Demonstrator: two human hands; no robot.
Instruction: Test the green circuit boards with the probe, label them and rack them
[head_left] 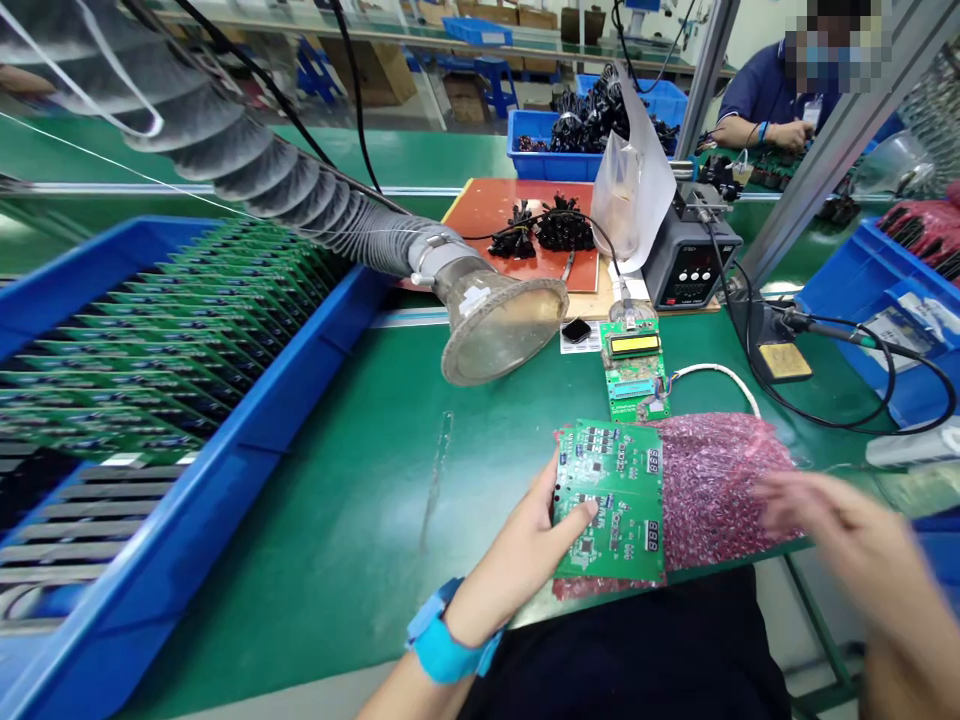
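My left hand [551,525], with a blue wrist strap [450,640], grips a green circuit board [619,480] by its left edge, the thumb lying on its face. Two small digit displays sit along the board's right side. Beneath the board lies a pink bubble-wrap sheet [724,490] at the table's front edge. My right hand [832,520] is off to the right, over the end of the bubble wrap and smeared by motion; its fingers are too blurred to read. Just beyond the held board is a smaller green board [634,370] with a yellow screen and a white cable.
A blue bin [247,440] of upright green boards fills the left. An extraction hose [502,320] hangs over the table [345,510]. At right stand a soldering station [694,260], an iron [847,335] in its stand and another blue bin [862,290]. A co-worker [757,100] sits opposite.
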